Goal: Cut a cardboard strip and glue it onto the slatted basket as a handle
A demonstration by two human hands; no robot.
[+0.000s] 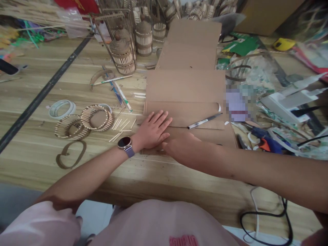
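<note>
The left grip [152, 131] is released: palm down, fingers spread flat on the cardboard [184, 85], apparently to keep the sheets from sliding. The right grip [181, 147] is curled beside the left thumb, at the cardboard's near edge; its fingertips are hidden, so I cannot tell whether it grasps anything. Working so close together, the two probably brace and handle the same spot.

The cardboard lies in overlapping pieces on the wooden surface [33, 136], from close to the near edge toward the far edge. A pen [205, 121] rests on it, just beyond the right forearm, likely in reach but also in the way if the sheet shifts.

Toward the surface's left edge, short sticks [124, 124] lie near the left wrist, with two stick-walled rings [96, 118] touching beyond them and a tape roll [62, 109] behind. Lidded baskets [123, 58] crowd the far edge. Toward the right edge, a blue tool [275, 145] and a white power strip [287, 106] hem in the cardboard.
</note>
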